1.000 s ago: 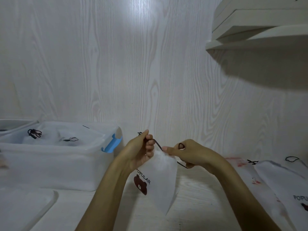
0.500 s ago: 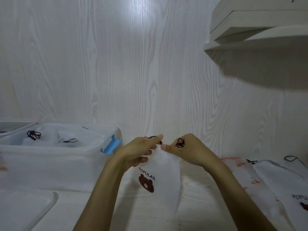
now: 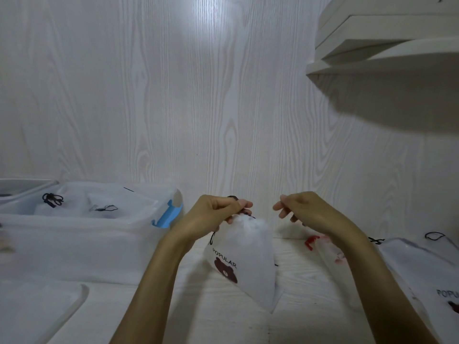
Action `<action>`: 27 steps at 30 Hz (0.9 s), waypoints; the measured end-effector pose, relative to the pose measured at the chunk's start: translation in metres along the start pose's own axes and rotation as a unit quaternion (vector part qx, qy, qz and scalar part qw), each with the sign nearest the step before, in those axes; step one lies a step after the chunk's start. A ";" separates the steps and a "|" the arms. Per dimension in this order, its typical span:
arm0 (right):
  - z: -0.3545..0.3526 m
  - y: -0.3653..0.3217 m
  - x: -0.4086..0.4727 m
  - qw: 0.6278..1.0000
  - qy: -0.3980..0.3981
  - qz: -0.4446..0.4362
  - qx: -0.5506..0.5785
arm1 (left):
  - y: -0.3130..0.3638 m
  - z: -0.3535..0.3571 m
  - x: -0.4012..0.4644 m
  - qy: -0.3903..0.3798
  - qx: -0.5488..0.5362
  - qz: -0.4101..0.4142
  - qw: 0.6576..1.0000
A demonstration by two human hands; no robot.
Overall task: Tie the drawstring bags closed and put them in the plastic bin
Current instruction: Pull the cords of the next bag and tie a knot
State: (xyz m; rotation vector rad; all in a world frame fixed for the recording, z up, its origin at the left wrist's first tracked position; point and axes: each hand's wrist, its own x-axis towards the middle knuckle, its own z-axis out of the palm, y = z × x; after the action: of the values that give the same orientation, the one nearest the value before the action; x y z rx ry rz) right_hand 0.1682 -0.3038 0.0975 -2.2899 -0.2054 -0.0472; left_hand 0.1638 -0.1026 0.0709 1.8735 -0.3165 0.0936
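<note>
Over white desk, left hand pinches bag.

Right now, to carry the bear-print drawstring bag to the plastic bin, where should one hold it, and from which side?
Hold the bear-print drawstring bag at its gathered neck, coming from above. The left hand already pinches it there, and the body hangs free below, narrow at the top and wide at the bottom. The plastic bin stands to the left, so probably this hand can carry it across.

Left hand pinches (fingers curled); right hand loosely curled.
</note>
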 end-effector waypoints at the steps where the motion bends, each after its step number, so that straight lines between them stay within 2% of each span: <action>1: -0.002 0.000 -0.001 1.000 -0.020 -0.009 0.008 | 0.000 0.000 0.000 0.000 0.007 0.003 1.000; 4: -0.001 -0.005 -0.008 0.985 -0.156 0.001 0.072 | -0.001 -0.001 0.001 0.007 0.012 0.006 1.000; 6: 0.006 -0.008 -0.010 0.976 -0.202 0.011 0.080 | -0.004 -0.002 0.002 0.008 0.016 0.008 1.000; 10: 0.025 -0.013 -0.007 0.978 -0.191 0.033 0.081 | -0.007 -0.001 0.003 0.028 0.002 0.020 0.999; 14: 0.038 -0.012 -0.003 0.955 -0.223 0.075 0.178 | -0.007 -0.003 0.005 0.057 -0.016 0.028 0.998; 20: 0.046 -0.014 -0.001 0.926 -0.227 0.084 0.290 | -0.009 -0.003 0.005 0.065 -0.035 0.043 0.996; 23: 0.048 -0.009 0.002 0.938 -0.168 0.072 0.294 | -0.009 -0.004 0.005 0.051 -0.024 0.048 0.997; 27: 0.047 -0.003 0.004 0.967 -0.132 0.056 0.211 | -0.011 -0.003 0.007 0.047 -0.003 0.044 0.998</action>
State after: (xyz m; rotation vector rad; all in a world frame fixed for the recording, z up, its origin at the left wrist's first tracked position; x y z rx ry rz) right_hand 0.1698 -0.2667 0.0690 -1.8705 -0.2015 0.3332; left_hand 0.1742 -0.0976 0.0630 1.8429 -0.3336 0.2395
